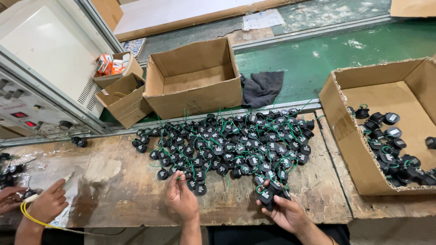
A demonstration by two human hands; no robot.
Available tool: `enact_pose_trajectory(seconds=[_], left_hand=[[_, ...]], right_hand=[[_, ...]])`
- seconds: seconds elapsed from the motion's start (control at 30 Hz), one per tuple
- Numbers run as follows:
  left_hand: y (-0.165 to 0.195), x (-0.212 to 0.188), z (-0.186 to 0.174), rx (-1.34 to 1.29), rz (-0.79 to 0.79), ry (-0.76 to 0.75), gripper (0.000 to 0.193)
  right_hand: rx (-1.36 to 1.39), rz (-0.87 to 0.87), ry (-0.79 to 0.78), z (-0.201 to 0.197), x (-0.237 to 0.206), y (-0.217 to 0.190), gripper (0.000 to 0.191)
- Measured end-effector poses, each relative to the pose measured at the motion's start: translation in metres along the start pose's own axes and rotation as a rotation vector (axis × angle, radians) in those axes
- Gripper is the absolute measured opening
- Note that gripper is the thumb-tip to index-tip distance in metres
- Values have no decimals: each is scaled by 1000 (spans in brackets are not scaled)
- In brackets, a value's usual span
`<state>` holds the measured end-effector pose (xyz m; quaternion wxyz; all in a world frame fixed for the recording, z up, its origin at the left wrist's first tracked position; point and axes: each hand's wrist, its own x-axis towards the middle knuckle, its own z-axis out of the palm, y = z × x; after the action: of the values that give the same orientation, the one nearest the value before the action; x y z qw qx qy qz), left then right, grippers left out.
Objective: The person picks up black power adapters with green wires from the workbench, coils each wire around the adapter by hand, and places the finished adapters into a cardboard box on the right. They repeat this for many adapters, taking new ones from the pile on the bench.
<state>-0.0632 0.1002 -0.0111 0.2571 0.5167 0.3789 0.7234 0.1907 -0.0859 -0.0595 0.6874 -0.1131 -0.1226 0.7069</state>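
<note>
**Figure: Two hands at the near edge of a heap of small black parts**

I view the bench [113, 181] from a head camera looking down. My left hand [181, 197] lies at the near edge of a heap of black parts [231, 140], small round black pieces with short green wires. Its fingers are drawn together, the tips pinching at a part on the heap's near fringe; I cannot tell whether that part is lifted clear. The bulk of the heap spreads beyond this hand and to its right, with its long axis running left to right across the bench.

My right hand [284, 211] is cupped palm-up and closed loosely around a held cluster of parts [270, 193], several black pieces bunched together. The heap's near-right corner lies just beyond its fingertips, touching or almost touching the cluster. Both hands are close to the heap; the left is nearer the loose parts at the fringe.

Farther right of the right hand stands a part-filled cardboard box [354, 149] holding more of the same pieces. Beyond the heap stands an empty cardboard box [195, 97], with a dark cloth [263, 88] beside it. Far left of my left hand, another person's hand [47, 204] holds a thin tool and a yellow cable [34, 218].
</note>
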Motion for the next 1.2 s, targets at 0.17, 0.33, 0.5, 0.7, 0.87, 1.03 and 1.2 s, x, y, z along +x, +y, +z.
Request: enact_pose_trajectory(seconds=[0.17, 0.33, 0.5, 0.7, 0.87, 1.03, 1.2], left_hand=[[42, -41, 10, -415, -114, -189, 21], [82, -71, 52, -383, -389, -722, 17], [108, -81, 62, -101, -43, -698, 20], [91, -79, 31, -164, 75, -824, 19], [59, -110, 28, -431, -442, -694, 25], [38, -118, 19, -291, -368, -612, 27], [15, -68, -22, -178, -109, -256, 9]], right_hand=[[-37, -26, 52, 7, -1, 0, 61], [-196, -40, 9, 11, -1, 5, 66], [-238, -73, 82, 8, -2, 6, 66], [-332, -190, 108, 12, 2, 15, 65], [-782, -297, 25, 17, 2, 20, 56], [-1073, -318, -43, 19, 2, 14, 58], [-374, -147, 55, 28, 1, 15, 66]])
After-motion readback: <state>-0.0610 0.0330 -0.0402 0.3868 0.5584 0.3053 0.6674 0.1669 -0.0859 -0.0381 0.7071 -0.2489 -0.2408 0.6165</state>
